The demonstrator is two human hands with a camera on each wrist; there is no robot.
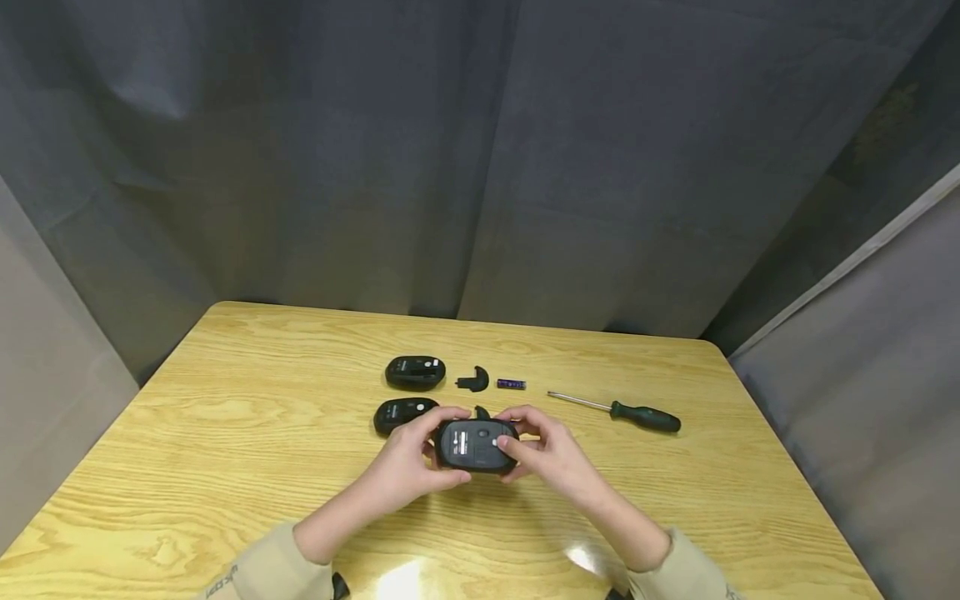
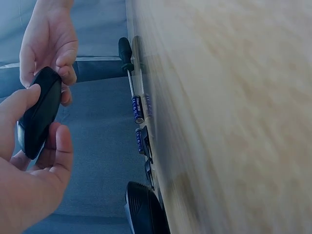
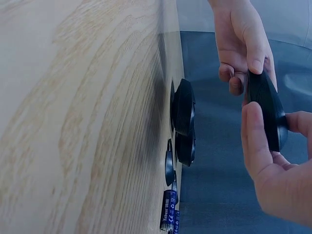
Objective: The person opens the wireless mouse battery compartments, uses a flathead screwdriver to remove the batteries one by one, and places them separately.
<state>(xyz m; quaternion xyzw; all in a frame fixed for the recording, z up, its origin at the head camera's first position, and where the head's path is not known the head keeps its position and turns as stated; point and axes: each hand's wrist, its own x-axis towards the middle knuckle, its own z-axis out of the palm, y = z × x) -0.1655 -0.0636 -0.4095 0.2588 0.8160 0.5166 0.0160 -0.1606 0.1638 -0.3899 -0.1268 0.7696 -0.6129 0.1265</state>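
Observation:
A black computer mouse [image 1: 472, 455] is held up over the table with its underside, bearing a white label, turned toward me. My left hand [image 1: 411, 462] grips its left end, thumb at the near edge and fingers at the far edge. At the other end my right hand [image 1: 551, 454] holds the mouse, its thumb lying on the underside near a small white spot. In the left wrist view the mouse [image 2: 41, 114] appears edge-on between both hands. The right wrist view shows the mouse [image 3: 265, 109] from its side, fingers of both hands around it.
Two more black mice, a far one [image 1: 415, 373] and a nearer one [image 1: 393, 414], lie upside down on the wooden table [image 1: 247, 400]. Beside them are a black battery cover [image 1: 474, 381], another partly hidden cover [image 1: 482, 412], batteries [image 1: 512, 384] and a green-handled screwdriver [image 1: 645, 417].

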